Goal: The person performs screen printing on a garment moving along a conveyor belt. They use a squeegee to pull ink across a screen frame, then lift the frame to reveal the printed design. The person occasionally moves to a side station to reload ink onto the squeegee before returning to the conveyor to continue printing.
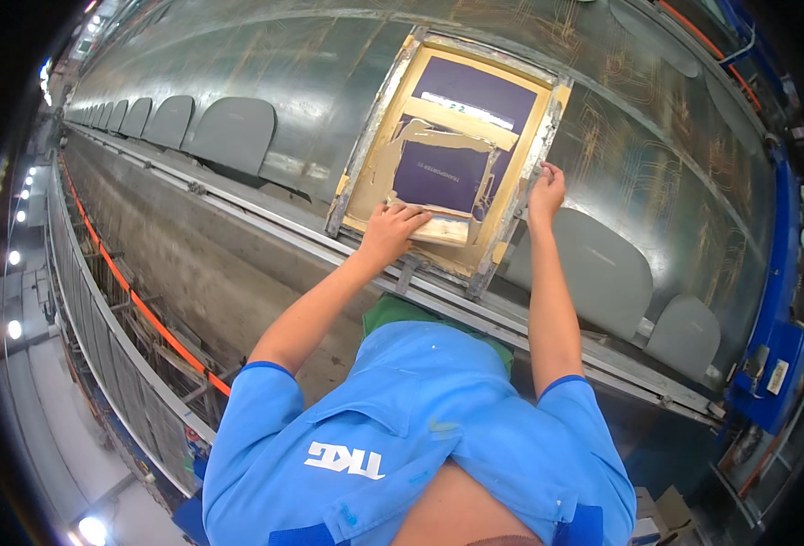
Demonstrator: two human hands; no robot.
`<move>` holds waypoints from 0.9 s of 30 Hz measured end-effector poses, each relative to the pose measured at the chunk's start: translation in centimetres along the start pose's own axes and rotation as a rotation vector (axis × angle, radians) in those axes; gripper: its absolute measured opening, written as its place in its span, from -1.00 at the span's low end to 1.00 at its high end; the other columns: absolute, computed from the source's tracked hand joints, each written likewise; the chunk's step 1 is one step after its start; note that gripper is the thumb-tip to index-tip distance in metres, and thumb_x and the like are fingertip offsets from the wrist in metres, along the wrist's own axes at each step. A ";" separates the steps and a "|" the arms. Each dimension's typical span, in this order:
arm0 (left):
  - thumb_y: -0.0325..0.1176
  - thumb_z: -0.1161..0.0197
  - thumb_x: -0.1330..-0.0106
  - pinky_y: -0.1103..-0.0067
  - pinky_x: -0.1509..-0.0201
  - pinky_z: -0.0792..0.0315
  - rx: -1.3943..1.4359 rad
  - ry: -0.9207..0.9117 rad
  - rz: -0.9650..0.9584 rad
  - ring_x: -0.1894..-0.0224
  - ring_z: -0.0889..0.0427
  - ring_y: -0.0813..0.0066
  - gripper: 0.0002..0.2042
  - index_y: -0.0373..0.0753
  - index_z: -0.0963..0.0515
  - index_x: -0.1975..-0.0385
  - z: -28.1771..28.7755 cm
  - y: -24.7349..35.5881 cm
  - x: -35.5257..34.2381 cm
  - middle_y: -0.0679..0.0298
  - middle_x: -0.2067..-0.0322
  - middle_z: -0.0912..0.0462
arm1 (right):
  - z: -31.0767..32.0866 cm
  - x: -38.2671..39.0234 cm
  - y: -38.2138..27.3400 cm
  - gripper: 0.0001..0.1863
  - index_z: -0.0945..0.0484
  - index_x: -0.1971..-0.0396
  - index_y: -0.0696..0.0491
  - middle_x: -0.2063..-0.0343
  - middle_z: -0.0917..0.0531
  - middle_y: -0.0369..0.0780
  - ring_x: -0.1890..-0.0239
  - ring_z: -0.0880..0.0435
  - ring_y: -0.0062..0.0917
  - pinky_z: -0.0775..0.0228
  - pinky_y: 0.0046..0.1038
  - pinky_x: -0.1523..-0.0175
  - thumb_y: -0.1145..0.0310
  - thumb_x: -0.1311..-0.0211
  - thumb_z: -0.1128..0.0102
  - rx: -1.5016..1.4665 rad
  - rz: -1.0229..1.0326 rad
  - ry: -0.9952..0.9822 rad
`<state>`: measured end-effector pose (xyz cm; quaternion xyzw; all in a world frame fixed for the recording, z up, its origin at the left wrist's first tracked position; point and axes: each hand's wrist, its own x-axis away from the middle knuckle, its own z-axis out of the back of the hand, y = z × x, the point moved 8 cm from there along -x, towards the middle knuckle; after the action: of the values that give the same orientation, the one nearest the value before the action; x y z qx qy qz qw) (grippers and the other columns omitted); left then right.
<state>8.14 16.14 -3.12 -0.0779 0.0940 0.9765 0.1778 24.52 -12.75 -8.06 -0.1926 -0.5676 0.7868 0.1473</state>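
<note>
The left hand is clenched over a pale wooden squeegee block, pressing it flat at the near end of the purple mesh inside a taped, aluminium-edged printing screen frame. The right hand grasps the right rail of that frame, fingers curled over the edge and thumb alongside it. The frame lies on the long, dark, glossy table, over one of the grey fabric panels that run in a row along it; another grey panel shows just beside the frame's right corner, and further grey panels sit well apart to the left.

The main hazard, as I judge it, is the frame shifting under the stroke: only one hand steadies it, on one rail, so a sideways push from the squeegee could turn the frame on the slick surface and smear or double the print on the panel below. Uneven pressure from a one-handed grip on the block could tilt the blade and leave a patchy deposit. The beige tape patches masking the mesh look wrinkled, with a lifted edge; ink could creep under them and mark the fabric outside the design. The metal guide rail at the table's near edge runs close under the forearms and could snag a sleeve.
</note>
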 end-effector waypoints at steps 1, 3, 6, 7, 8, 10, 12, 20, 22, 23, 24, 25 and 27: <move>-0.53 -0.26 0.04 0.34 -0.11 -0.29 -0.041 0.045 -0.020 -0.08 -0.52 0.41 -0.42 0.03 -0.55 -0.11 0.0 -0.7 0.5 0.45 -0.07 -0.60 | -0.6 0.6 -0.3 -0.80 -0.61 0.17 0.04 0.32 -0.67 -0.11 0.27 -0.61 -0.29 -0.40 -0.29 0.08 0.32 -0.39 -0.03 0.006 -0.012 -0.001; -0.47 -0.28 -0.01 0.36 -0.08 -0.31 -0.122 0.135 -0.057 -0.01 -0.55 0.43 -0.48 0.04 -0.58 -0.07 0.0 -1.3 2.2 0.48 -0.03 -0.63 | -1.1 1.8 -0.7 -0.80 -0.61 0.17 0.04 0.31 -0.67 -0.10 0.25 -0.61 -0.27 -0.40 -0.28 0.06 0.32 -0.39 -0.03 0.018 -0.035 -0.005; -0.49 -0.21 -0.08 0.27 -0.14 -0.25 -0.058 0.123 -0.081 -0.05 -0.54 0.46 -0.52 0.07 -0.59 -0.06 -0.8 -0.8 5.2 0.49 -0.05 -0.63 | 0.1 1.6 1.5 -0.79 -0.62 0.17 0.04 0.27 -0.68 -0.13 0.23 -0.60 -0.38 -0.39 -0.34 0.06 0.30 -0.41 -0.03 0.056 -0.015 0.030; -0.49 -0.20 -0.09 0.25 -0.15 -0.24 -0.042 0.142 -0.099 -0.06 -0.54 0.47 -0.53 0.07 -0.59 -0.06 -0.7 -0.4 5.9 0.49 -0.05 -0.63 | 0.4 1.4 2.1 -0.78 -0.63 0.17 0.05 0.26 -0.67 -0.15 0.24 -0.59 -0.44 -0.39 -0.38 0.08 0.30 -0.41 -0.03 0.064 -0.039 0.016; -0.51 -0.17 -0.12 0.22 -0.15 -0.23 0.000 0.132 -0.109 -0.07 -0.54 0.48 -0.54 0.07 -0.59 -0.05 -1.0 -0.1 6.3 0.50 -0.06 -0.63 | 0.5 0.9 2.7 -0.79 -0.63 0.17 0.04 0.26 -0.68 -0.13 0.22 -0.61 -0.37 -0.39 -0.33 0.06 0.30 -0.40 -0.03 0.074 -0.063 0.010; -0.51 -0.18 -0.11 0.22 -0.16 -0.23 -0.043 0.138 -0.126 -0.09 -0.53 0.48 -0.53 0.08 -0.59 -0.05 -1.9 0.0 5.7 0.49 -0.07 -0.62 | 0.7 0.3 3.3 -0.80 -0.62 0.18 0.02 0.26 -0.69 -0.09 0.17 -0.64 -0.22 -0.40 -0.25 0.02 0.30 -0.38 -0.04 0.089 -0.110 -0.005; -0.53 -0.18 -0.10 0.22 -0.15 -0.24 -0.082 0.143 -0.140 -0.07 -0.56 0.49 -0.52 0.08 -0.61 -0.04 -2.7 -0.1 4.1 0.49 -0.06 -0.63 | 1.2 0.6 3.3 -0.80 -0.62 0.18 0.02 0.27 -0.69 -0.09 0.19 -0.64 -0.23 -0.40 -0.26 0.04 0.30 -0.39 -0.04 0.109 -0.059 0.031; -0.57 -0.17 -0.07 0.30 -0.10 -0.23 0.025 -0.112 0.003 0.20 -0.68 0.42 -0.59 0.11 -0.72 0.15 -0.1 -5.7 -13.5 0.35 0.17 -0.74 | 0.3 2.0 2.6 -0.78 -0.62 0.18 0.07 0.31 -0.70 -0.09 0.24 -0.65 -0.31 -0.42 -0.31 0.08 0.29 -0.40 -0.03 0.081 -0.052 0.006; -0.56 -0.19 -0.07 0.33 -0.04 -0.24 -0.018 -0.080 -0.014 0.23 -0.68 0.44 -0.58 0.11 -0.70 0.11 -0.6 -5.9 -13.2 0.37 0.15 -0.74 | 0.2 2.0 3.1 -0.78 -0.62 0.19 0.07 0.31 -0.70 -0.10 0.23 -0.65 -0.32 -0.42 -0.31 0.08 0.30 -0.40 -0.03 0.089 -0.090 -0.011; -0.55 -0.20 -0.07 0.33 -0.04 -0.24 -0.062 -0.032 -0.004 0.21 -0.68 0.46 -0.59 0.11 -0.71 0.12 -0.7 -5.8 -12.4 0.38 0.17 -0.75 | 0.0 1.9 3.2 -0.78 -0.62 0.19 0.08 0.31 -0.69 -0.10 0.23 -0.65 -0.32 -0.42 -0.31 0.08 0.31 -0.40 -0.03 0.092 -0.107 -0.023; -0.54 -0.22 -0.07 0.33 -0.05 -0.24 -0.101 0.013 -0.004 0.19 -0.68 0.48 -0.60 0.11 -0.71 0.13 -0.7 -4.8 -11.3 0.38 0.18 -0.75 | 0.3 1.5 3.4 -0.79 -0.62 0.19 0.08 0.30 -0.69 -0.10 0.23 -0.64 -0.33 -0.42 -0.31 0.08 0.32 -0.40 -0.03 0.077 -0.087 -0.010; -0.53 -0.23 -0.06 0.33 -0.05 -0.23 -0.141 0.060 -0.005 0.17 -0.68 0.51 -0.61 0.11 -0.71 0.14 -0.6 -3.8 -9.9 0.39 0.19 -0.76 | 0.5 1.0 3.6 -0.79 -0.62 0.19 0.08 0.29 -0.69 -0.10 0.22 -0.64 -0.33 -0.42 -0.32 0.07 0.32 -0.40 -0.03 0.062 -0.067 0.005; -0.57 -0.23 -0.04 0.31 -0.03 -0.24 -0.124 0.167 -0.100 0.16 -0.67 0.53 -0.57 0.09 -0.69 0.10 -1.8 -2.5 -5.0 0.43 0.13 -0.74 | 0.4 1.1 4.1 -0.80 -0.62 0.19 0.08 0.27 -0.69 -0.10 0.20 -0.64 -0.34 -0.42 -0.33 0.06 0.33 -0.39 -0.04 0.040 -0.110 -0.011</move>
<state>13.88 16.37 -4.28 -0.1747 0.0437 0.9604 0.2127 23.29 -13.86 -11.95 -0.1539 -0.5621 0.7898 0.1912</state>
